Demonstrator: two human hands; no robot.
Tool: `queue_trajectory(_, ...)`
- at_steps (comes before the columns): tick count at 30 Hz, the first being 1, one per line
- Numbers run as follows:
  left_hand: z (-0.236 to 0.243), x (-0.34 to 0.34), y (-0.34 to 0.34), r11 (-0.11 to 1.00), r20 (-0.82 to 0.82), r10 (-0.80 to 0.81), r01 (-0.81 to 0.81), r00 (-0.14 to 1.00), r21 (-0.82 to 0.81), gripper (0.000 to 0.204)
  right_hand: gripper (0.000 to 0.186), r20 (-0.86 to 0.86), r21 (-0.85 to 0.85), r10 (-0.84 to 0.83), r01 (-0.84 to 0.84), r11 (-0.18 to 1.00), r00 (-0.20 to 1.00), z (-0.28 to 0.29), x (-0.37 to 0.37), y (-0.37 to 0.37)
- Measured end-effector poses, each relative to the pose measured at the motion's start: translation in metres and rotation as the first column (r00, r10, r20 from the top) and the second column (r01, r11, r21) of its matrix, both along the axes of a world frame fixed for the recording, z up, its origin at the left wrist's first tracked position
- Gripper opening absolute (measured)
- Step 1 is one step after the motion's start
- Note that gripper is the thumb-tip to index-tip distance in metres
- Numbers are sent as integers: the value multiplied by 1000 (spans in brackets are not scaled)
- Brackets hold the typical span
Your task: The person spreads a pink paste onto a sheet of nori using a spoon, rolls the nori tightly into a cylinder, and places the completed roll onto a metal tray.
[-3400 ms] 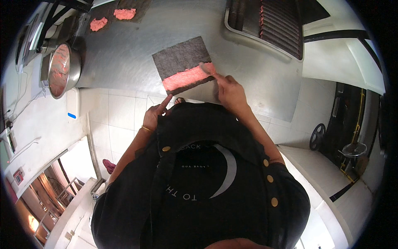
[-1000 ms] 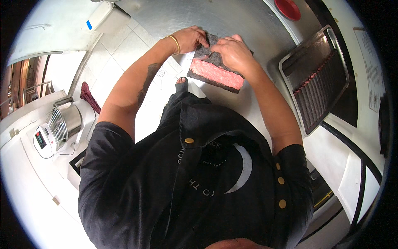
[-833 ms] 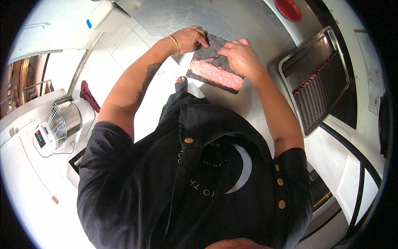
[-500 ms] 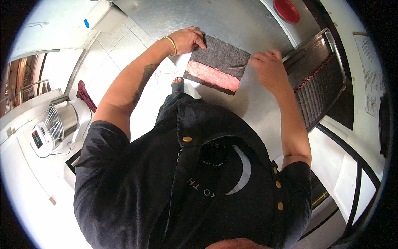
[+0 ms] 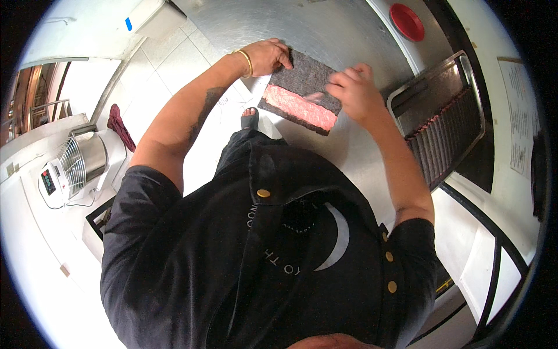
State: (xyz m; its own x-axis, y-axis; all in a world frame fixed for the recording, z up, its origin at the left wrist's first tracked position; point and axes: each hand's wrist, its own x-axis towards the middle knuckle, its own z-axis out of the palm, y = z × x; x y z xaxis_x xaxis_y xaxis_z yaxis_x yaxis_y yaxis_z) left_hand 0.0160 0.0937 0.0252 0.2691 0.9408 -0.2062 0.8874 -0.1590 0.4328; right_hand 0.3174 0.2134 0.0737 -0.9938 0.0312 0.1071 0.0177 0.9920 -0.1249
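Note:
A dark sheet of nori seaweed (image 5: 314, 70) lies on the steel table, with a wide band of pink minced meat (image 5: 293, 103) across its near part. A dark strip of the sheet shows along the meat's near edge. At the far left corner, my left hand (image 5: 268, 57) has its fingers bent down on the nori. Over the right side of the sheet is my right hand (image 5: 357, 93), closed and slightly blurred. From it a thin, pale, blade-like tool (image 5: 314, 97) reaches left, just beyond the meat; its exact kind is smeared by motion.
On the right, a metal tray (image 5: 482, 110) holds several dark rolls (image 5: 439, 139) in a row, with pink ends showing. A red round dish (image 5: 407, 22) sits beyond the table's right side. A mixer with a wire guard (image 5: 75, 166) stands at the left.
My right hand has moved left, from the sheet's right edge to over it, carrying the blade-like tool along the meat's far edge. My left hand stays at the far left corner.

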Motion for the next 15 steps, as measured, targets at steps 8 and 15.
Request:
queue_trajectory(8, 9, 4, -1, 999, -11, 44, -44, 999, -18, 36, 23, -183, -17, -87, 85, 996, 979, 16, 10, 0)
queue_trajectory(15, 6, 4, -1, 999, 14, 45, -45, 999, -13, 35, 20, -151, -127, -63, 43, 991, 987, -13, 2, -17)
